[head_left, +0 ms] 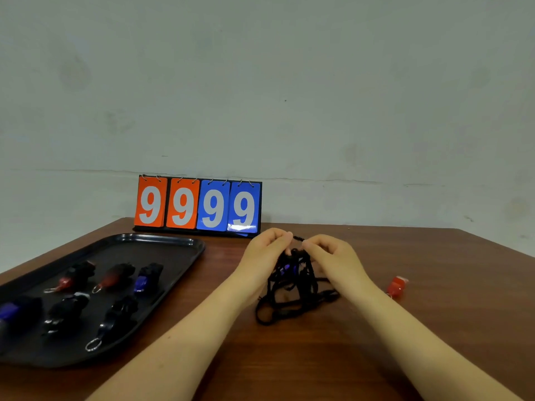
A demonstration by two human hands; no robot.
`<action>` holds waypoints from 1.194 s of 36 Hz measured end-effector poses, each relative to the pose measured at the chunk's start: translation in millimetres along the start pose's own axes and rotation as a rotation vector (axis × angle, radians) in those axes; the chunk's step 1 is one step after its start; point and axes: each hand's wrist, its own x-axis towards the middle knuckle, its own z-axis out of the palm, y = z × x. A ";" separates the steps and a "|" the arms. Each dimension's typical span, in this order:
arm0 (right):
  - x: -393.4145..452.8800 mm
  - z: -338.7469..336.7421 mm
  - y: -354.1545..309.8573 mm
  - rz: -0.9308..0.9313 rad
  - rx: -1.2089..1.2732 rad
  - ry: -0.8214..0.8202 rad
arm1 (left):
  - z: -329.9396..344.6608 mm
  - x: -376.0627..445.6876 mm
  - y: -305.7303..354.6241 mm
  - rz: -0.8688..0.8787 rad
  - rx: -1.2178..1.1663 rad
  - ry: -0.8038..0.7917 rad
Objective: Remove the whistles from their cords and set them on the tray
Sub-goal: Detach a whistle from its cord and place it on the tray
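A flip scoreboard (198, 206) stands upright at the far edge of a brown wooden table (376, 328), its black base resting on the tabletop. It shows four cards hung from small metal rings along the top: the two on the left are orange, the two on the right blue, and each bears a white 9. Directly behind the scoreboard rises a pale grey-green wall (289, 82), marked by faint stains and a thin horizontal crack running level with the scoreboard's top.

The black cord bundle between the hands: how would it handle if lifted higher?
Likely floppy: the cord hangs in slack loops from both hands, left and right. Probably light, since fingertip pinches hold it. It may snag, as the strands look tangled around a blue whistle.
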 end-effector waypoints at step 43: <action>11.0 5.3 17.3 0.199 -0.639 -0.178 | 12.7 -0.3 -10.8 0.010 0.087 0.037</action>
